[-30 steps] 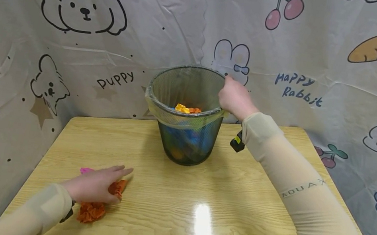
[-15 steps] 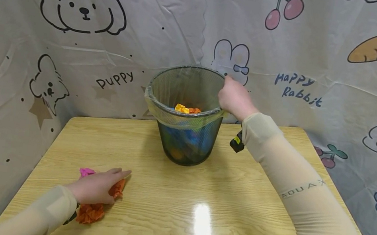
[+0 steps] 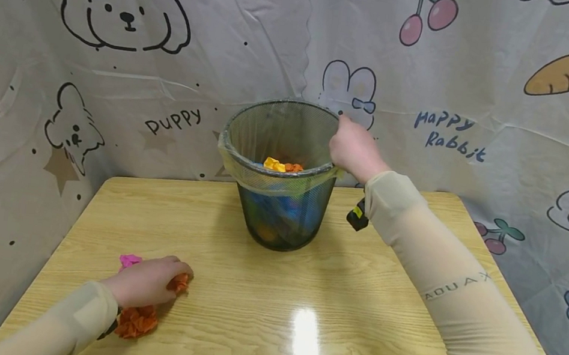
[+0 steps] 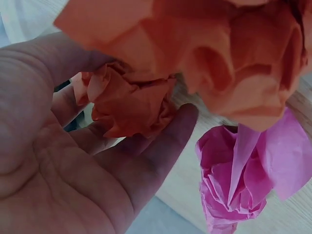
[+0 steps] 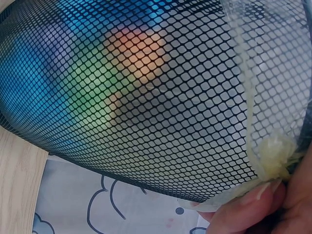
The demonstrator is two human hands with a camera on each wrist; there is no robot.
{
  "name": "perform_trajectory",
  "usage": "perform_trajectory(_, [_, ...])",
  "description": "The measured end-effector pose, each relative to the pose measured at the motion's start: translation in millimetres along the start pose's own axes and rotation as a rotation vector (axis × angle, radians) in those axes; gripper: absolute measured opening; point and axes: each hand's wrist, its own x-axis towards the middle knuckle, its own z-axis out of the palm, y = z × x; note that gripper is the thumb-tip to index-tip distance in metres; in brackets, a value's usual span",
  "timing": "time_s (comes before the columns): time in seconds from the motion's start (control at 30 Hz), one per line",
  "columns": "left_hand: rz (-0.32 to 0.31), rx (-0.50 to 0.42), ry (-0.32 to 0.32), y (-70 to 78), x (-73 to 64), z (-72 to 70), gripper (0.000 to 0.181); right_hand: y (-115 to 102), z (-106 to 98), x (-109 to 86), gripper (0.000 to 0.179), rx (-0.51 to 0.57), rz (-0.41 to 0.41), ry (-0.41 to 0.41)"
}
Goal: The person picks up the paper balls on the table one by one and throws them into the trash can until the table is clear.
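Observation:
My left hand (image 3: 147, 281) is low over the table at the left, its fingers curled round a crumpled orange paper ball (image 4: 134, 105). In the left wrist view the thumb lies along the ball's near side. Closer to that camera is a second crumpled orange paper ball (image 3: 137, 322), and a crumpled pink paper ball (image 4: 234, 178) lies beside it. At the back, my right hand (image 3: 358, 150) grips the rim of a black mesh wastebasket (image 3: 282, 213) lined with a thin yellowish bag (image 3: 273, 182). Its fingertips pinch the bag's gathered edge in the right wrist view.
Inside the wastebasket are a yellow paper ball (image 3: 274, 164), an orange one (image 3: 294, 167) and blue pieces seen through the mesh. A printed curtain (image 3: 261, 29) hangs behind the wooden table (image 3: 221, 314). Light glares on the tabletop's front.
My left hand's fingers, extended over the orange paper ball before, have curled in round it. The right hand and wastebasket have stayed in place.

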Motion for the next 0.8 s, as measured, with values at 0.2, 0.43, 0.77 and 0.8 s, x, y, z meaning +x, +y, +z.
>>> perform_trajectory(0.2, [0.006, -0.046, 0.015, 2.1, -1.5, -7.8, 0.018, -0.8, 0.2, -0.3, 0.063, 0.002, 0.016, 0.004])
perform_trajectory(0.43, [-0.021, -0.044, 0.023, 2.4, -2.7, -18.4, 0.022, -1.1, 0.5, -0.1, 0.063, -0.002, 0.017, 0.001])
perform_trajectory(0.77, [0.038, -0.033, 0.156, -0.8, -3.3, -42.8, 0.025, -3.0, 0.8, 0.8, 0.064, 0.006, 0.039, -0.005])
perform_trajectory(0.8, [0.038, -0.032, 0.172, -0.6, -3.5, -46.0, 0.025, -3.1, 0.7, 0.9, 0.064, 0.005, 0.039, -0.005])
